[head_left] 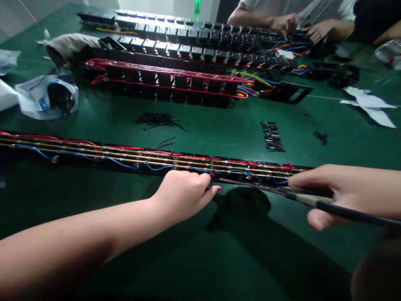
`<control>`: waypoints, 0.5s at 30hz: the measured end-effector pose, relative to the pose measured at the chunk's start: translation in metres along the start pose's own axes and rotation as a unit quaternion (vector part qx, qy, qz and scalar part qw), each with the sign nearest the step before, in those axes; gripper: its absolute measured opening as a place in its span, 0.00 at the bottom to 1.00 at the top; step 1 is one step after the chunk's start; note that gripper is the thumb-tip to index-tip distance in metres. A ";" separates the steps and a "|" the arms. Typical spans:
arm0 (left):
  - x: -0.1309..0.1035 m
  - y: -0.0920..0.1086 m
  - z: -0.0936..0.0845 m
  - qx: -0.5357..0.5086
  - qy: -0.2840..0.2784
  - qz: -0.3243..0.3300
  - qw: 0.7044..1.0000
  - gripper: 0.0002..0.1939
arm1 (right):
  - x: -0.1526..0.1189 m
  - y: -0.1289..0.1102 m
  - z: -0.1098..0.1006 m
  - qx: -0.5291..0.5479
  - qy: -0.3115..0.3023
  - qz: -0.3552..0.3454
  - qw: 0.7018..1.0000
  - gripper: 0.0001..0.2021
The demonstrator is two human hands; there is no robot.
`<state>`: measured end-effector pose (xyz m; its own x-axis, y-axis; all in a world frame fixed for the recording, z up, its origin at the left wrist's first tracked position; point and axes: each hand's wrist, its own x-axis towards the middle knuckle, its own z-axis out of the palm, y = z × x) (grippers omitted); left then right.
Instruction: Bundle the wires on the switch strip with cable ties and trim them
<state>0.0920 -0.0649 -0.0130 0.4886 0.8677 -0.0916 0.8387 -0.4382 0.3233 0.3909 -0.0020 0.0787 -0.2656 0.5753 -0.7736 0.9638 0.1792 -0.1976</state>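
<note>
A long dark strip runs across the table, carrying parallel brass-coloured rods, red and blue wires and solder joints. At its near edge, around the middle, my left hand is closed, fingers curled and thumb pointing right. What lies between those fingers is too small to make out. My right hand, farther right beside the strip, grips a slim pointed tool with a metal front end and a dark handle. The tool's tip points left, close to my left thumb; its exact kind is unclear.
Loose black cable ties lie beyond the strip, with a neat row of short black pieces and a small dark pile rightward. Wired black assemblies fill the back. A plastic bag stands left. A co-worker's hands work opposite.
</note>
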 end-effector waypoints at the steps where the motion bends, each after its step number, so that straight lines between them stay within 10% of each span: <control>1: 0.002 0.000 0.001 0.004 0.017 -0.005 1.000 0.22 | 0.003 -0.001 -0.001 0.017 -0.046 -0.001 0.999 0.34; 15: -0.001 0.002 0.007 -0.057 0.060 -0.014 0.996 0.14 | 0.024 -0.004 -0.001 0.062 -0.094 -0.006 0.994 0.31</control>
<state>0.0953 -0.0680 -0.0191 0.4271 0.9042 0.0089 0.8159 -0.3896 0.4272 0.3804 0.0122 0.0617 -0.2788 0.4116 -0.8677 0.9594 0.0795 -0.2706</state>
